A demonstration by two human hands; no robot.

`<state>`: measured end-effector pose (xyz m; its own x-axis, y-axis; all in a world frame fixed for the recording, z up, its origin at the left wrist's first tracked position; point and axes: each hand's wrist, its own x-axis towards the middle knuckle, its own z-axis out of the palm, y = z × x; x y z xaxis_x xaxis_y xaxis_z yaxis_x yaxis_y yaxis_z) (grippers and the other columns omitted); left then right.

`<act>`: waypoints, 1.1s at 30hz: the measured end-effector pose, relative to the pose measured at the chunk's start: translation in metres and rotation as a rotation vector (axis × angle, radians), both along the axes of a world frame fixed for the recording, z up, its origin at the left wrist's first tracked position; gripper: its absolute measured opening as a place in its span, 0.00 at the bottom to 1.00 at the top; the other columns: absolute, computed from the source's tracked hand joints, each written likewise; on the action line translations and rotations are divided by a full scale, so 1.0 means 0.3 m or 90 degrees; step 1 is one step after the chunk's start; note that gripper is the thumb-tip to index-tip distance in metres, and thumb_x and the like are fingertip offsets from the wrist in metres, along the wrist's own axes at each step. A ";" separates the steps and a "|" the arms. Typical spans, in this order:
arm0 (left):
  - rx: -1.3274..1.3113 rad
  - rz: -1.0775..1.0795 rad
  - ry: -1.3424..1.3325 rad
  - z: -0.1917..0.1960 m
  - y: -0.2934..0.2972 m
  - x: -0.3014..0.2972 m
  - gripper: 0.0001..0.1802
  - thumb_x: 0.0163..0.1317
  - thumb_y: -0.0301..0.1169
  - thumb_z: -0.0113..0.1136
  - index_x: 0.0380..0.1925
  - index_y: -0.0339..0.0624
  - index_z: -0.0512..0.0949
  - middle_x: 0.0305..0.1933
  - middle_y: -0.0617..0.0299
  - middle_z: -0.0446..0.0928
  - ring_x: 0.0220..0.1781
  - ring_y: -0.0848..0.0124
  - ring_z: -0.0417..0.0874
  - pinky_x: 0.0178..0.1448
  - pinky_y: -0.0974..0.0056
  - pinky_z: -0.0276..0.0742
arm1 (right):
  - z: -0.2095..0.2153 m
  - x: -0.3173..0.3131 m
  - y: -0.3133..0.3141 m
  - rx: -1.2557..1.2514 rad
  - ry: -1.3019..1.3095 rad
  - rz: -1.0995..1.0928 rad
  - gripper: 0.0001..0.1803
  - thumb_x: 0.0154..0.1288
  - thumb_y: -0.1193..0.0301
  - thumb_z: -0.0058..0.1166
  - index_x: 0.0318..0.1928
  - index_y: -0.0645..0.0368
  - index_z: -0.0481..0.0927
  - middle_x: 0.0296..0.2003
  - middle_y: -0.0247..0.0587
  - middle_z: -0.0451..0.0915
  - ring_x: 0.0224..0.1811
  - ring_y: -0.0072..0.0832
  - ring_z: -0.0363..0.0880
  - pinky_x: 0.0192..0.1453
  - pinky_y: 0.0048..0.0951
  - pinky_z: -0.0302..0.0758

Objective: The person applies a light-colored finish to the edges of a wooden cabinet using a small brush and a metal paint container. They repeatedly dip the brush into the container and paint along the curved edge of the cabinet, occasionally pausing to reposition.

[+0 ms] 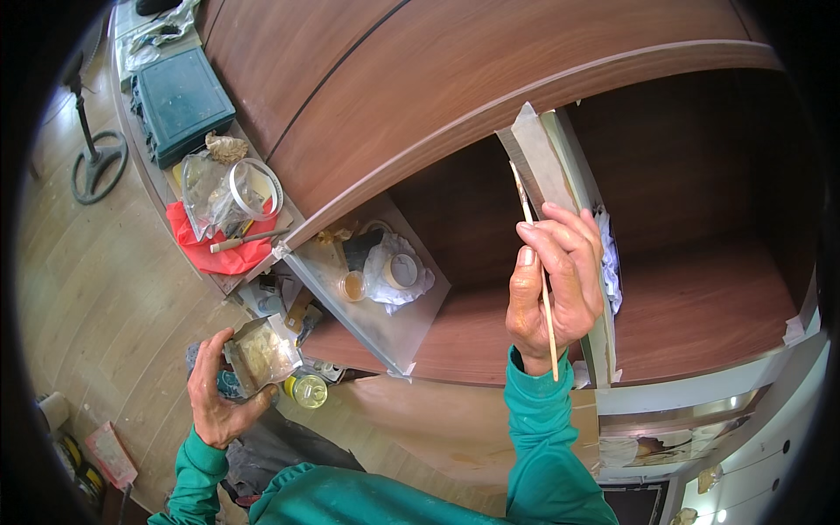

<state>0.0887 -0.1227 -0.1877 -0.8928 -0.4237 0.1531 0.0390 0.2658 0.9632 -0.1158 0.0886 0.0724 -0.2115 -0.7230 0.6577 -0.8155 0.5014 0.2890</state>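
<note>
Right hand (pixel 558 280) grips a thin stick (pixel 535 262) — tip hidden; left hand (pixel 220 385) clasps a small tray (pixel 262 354).

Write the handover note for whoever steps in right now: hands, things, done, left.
Left hand: holds a small square plate of yellowish paste, low by the floor.
Right hand: pinches a thin wooden stick, its tip up against the pale vertical panel edge inside the brown cabinet.
Done: cannot tell how much of the edge is covered.
Left: probably more paste along that edge.
Nearby: small cups on the opened door panel.
</note>
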 end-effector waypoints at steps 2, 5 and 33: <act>0.003 -0.002 -0.002 0.001 0.001 0.000 0.47 0.32 0.29 0.78 0.61 0.37 0.72 0.51 0.50 0.77 0.50 0.55 0.81 0.53 0.57 0.78 | 0.002 0.003 0.004 0.000 -0.001 -0.002 0.12 0.55 0.79 0.59 0.41 0.60 0.88 0.37 0.40 0.82 0.48 0.43 0.83 0.66 0.54 0.68; 0.010 -0.005 -0.008 0.002 0.003 0.000 0.47 0.32 0.28 0.78 0.60 0.37 0.72 0.52 0.49 0.77 0.51 0.54 0.81 0.55 0.56 0.78 | 0.002 0.006 0.008 -0.001 -0.002 -0.003 0.13 0.54 0.79 0.59 0.41 0.60 0.88 0.37 0.40 0.82 0.48 0.44 0.83 0.66 0.54 0.68; 0.008 0.001 0.014 0.013 0.003 -0.015 0.47 0.32 0.27 0.78 0.60 0.38 0.73 0.50 0.52 0.77 0.47 0.57 0.81 0.50 0.59 0.78 | 0.026 0.048 0.044 0.006 -0.021 -0.021 0.14 0.54 0.79 0.59 0.42 0.59 0.88 0.37 0.40 0.82 0.49 0.44 0.83 0.66 0.54 0.68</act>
<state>0.0841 -0.1218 -0.1838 -0.8886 -0.4270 0.1678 0.0605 0.2534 0.9655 -0.1013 0.1018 0.0800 -0.2566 -0.7215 0.6432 -0.8082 0.5251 0.2666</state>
